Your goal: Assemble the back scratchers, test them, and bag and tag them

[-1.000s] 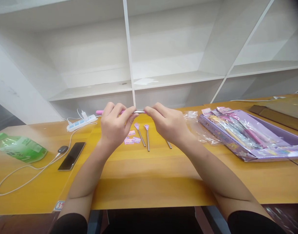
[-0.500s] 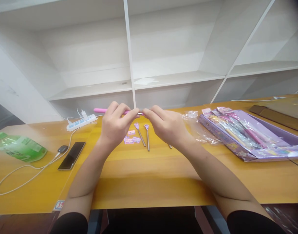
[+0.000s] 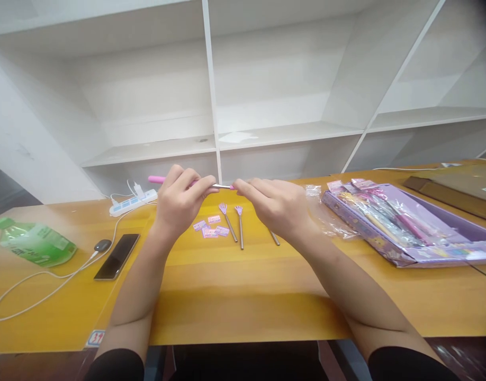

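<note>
Holds pink-handled rod (image 3: 222, 186) raised between both hands, over the back part of the bench (image 3: 235, 301). Grips the pink handle (image 3: 156, 179) in curled fingers of the left hand (image 3: 177, 201), leaving its blunt end out past the knuckles. Pinches small pink piece (image 3: 232, 187) at the other end in closed fingertips of the right hand (image 3: 280, 203); cannot tell how far in behind those fingers it goes. Shows bare metal in the gap between the hands. Runs with long axis crosswise, left to right, nearly level, dipping slightly toward the right fingers. Favours neither hand for nearness: touches both, handle side at the left, pink piece at the right, nearly in line. On the bench below that gap, two loose metal rods (image 3: 240, 227) with purple hand-shaped heads pointing away from the body; just left of these, small printed cards (image 3: 214, 218); partly hidden below the right hand, another metal rod (image 3: 275, 237). Farther right, clear plastic wrapper (image 3: 340, 231) beside purple tray (image 3: 445, 260) of wrapped items (image 3: 413, 227), then cardboard box (image 3: 453, 182). Farther left, power strip (image 3: 134, 203), phone (image 3: 117, 257), green bottle (image 3: 36, 243). Behind all, white shelving (image 3: 282, 74).
</note>
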Available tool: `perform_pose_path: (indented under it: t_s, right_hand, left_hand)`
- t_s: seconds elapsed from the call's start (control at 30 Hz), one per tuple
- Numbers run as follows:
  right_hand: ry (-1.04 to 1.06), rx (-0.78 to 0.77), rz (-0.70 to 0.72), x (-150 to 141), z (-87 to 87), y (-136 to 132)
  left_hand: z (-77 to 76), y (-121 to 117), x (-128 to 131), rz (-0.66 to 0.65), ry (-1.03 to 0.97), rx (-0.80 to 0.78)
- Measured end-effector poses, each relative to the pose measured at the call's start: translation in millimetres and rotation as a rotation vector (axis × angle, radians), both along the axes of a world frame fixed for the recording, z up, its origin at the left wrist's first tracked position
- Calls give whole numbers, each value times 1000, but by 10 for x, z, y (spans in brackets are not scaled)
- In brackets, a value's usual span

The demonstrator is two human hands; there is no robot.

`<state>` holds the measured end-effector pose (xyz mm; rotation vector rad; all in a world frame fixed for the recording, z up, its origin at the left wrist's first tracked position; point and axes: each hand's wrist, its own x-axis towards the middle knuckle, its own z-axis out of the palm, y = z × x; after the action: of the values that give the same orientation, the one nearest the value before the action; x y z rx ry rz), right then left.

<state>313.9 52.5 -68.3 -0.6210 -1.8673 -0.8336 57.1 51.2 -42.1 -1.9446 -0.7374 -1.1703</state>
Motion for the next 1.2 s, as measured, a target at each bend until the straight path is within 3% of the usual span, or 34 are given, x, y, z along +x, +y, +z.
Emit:
perform_pose_path:
  t_s: [0.23, 0.4, 0.5, 0.57, 0.73, 0.9, 1.03, 1.2]
  right_hand:
    - [63, 36, -92, 250, 79, 127]
    - [190, 26, -70, 766, 223, 332]
    - [206, 90, 7, 1150, 297, 462]
    - [186, 137, 46, 1331, 322, 525]
    - [180, 187, 67, 1600, 341, 629]
    - [335, 337, -133, 2108, 329, 810]
    - [447, 199, -307, 2356, 281, 930]
    - [493, 46, -355, 2269, 250, 985]
  left_hand:
    - [167, 66, -431, 61, -98, 25]
    - [320, 199, -1197, 59, -245, 131]
    - [385, 255, -1685, 37, -250, 206]
    - [402, 256, -1869, 32, -227, 224]
    - [383, 138, -1869, 85, -238, 189]
    - [378, 3, -1860, 300, -424, 107]
    - [381, 51, -1886, 201, -372, 82]
    - [376, 177, -1942, 118, -288, 147]
